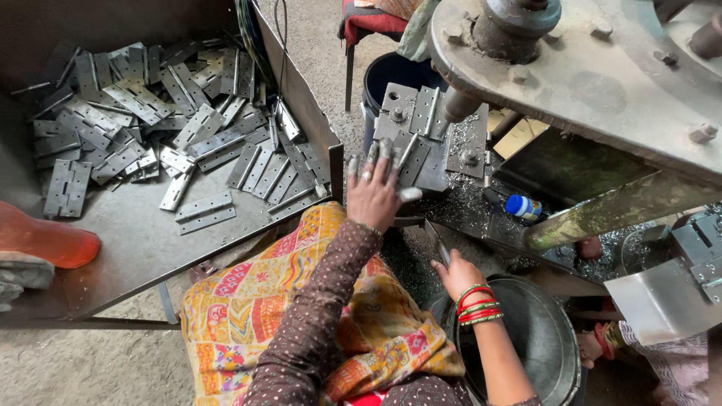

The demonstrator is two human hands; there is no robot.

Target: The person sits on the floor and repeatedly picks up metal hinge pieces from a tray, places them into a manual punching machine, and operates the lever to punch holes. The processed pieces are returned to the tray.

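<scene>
Steel hinges (150, 128) heaped left of fingers | left hand (374, 192) spread flat on hinge (412, 150) under press | right hand (456, 275) pinching strip (438, 248) | pile largely unworked

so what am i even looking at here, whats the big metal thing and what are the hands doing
This is one view from a camera on the person's head, looking down. The left hand lies flat on a grey metal hinge on the bed of a heavy press-like machine. The right hand, with red and green bangles, holds a thin dark piece I cannot make out, above a round metal tub. On the left, a metal tray holds a heap of hinges.
</scene>
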